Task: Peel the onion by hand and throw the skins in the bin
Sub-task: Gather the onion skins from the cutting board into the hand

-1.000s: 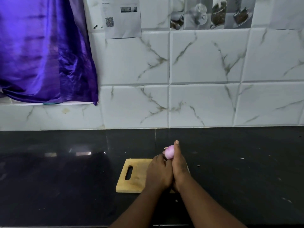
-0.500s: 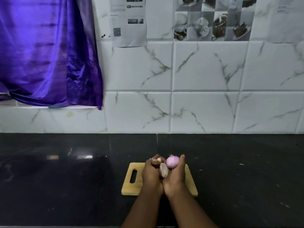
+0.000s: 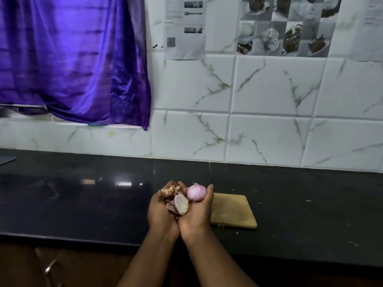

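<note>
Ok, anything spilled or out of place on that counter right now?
Only minor: a few small scraps lie loose on the black counter beside the near and right edges of the cutting board. The skins are cupped in the left hand, the peeled onion in the right hand. No bin is in view.

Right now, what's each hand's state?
Left hand: cupped round a pile of papery brown and pink onion skins.
Right hand: holds the round, peeled pink onion.
</note>
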`<state>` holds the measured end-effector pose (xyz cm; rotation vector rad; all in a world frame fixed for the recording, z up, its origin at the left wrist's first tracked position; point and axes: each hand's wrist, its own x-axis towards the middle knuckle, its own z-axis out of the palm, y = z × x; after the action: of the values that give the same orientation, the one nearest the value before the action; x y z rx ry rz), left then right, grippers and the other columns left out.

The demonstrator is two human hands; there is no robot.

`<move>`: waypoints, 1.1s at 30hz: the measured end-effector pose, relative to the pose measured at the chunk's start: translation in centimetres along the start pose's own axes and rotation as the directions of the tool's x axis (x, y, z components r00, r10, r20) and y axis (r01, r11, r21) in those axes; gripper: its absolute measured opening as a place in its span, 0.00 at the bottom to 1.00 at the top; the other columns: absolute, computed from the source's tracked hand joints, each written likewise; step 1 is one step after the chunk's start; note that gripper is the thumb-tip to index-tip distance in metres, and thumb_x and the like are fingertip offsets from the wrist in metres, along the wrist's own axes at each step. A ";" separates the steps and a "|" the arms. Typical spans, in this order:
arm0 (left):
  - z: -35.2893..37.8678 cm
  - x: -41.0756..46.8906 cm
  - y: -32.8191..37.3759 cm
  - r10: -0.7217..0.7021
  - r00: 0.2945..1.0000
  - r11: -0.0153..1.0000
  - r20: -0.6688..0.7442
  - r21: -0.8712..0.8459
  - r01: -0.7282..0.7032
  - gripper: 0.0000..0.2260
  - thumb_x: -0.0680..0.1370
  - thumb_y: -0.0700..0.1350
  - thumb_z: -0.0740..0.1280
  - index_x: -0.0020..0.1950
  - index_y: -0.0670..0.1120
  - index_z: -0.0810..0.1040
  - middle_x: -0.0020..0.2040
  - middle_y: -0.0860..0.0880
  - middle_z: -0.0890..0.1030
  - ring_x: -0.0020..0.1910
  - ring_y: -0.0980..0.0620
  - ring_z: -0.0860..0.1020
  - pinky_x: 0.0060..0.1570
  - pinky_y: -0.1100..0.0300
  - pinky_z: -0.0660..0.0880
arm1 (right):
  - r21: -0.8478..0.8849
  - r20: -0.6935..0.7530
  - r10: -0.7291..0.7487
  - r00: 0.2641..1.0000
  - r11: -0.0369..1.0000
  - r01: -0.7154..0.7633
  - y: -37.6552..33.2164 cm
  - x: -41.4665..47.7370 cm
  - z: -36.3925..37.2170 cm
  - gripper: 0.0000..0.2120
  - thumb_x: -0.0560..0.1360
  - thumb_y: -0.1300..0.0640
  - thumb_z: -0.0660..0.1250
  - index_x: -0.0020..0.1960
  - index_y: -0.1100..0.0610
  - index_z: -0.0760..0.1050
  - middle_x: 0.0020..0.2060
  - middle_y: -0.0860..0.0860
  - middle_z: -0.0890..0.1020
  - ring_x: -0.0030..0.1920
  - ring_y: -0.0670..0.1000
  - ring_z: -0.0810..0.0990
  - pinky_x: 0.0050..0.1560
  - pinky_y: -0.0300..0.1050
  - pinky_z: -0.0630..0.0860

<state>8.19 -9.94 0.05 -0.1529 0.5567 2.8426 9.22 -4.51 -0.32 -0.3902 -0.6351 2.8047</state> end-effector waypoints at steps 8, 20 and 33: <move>-8.7 -10.1 12.2 0.251 0.956 0.954 -0.151 -0.126 -0.270 0.16 0.86 0.45 0.53 0.50 0.42 0.78 0.38 0.42 0.85 0.45 0.44 0.81 0.36 0.55 0.85 | -0.098 0.141 0.298 0.944 0.953 -0.286 14.6 -8.0 2.3 0.33 0.78 0.30 0.56 0.55 0.59 0.79 0.52 0.61 0.84 0.60 0.63 0.80 0.74 0.61 0.69; -34.1 -21.8 21.8 0.313 0.696 0.759 -0.646 -0.271 -0.593 0.13 0.82 0.44 0.57 0.43 0.42 0.77 0.33 0.40 0.81 0.39 0.44 0.77 0.43 0.48 0.84 | -0.295 -0.223 0.723 0.653 0.589 -0.753 39.9 -18.8 -7.1 0.40 0.79 0.31 0.54 0.30 0.61 0.85 0.34 0.61 0.86 0.49 0.63 0.81 0.69 0.63 0.71; -52.9 -22.3 22.7 0.076 0.286 0.772 -0.955 -0.125 -0.623 0.28 0.87 0.63 0.52 0.54 0.41 0.78 0.50 0.37 0.82 0.47 0.38 0.81 0.47 0.47 0.78 | -0.461 -0.547 0.727 0.415 0.152 -0.874 53.6 -19.2 -15.6 0.39 0.79 0.28 0.50 0.58 0.64 0.77 0.58 0.67 0.80 0.54 0.66 0.80 0.60 0.60 0.70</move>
<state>26.93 -55.40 -37.28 -2.1194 -0.0658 2.9652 22.81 -51.00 -34.06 -1.6187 -2.0117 3.1507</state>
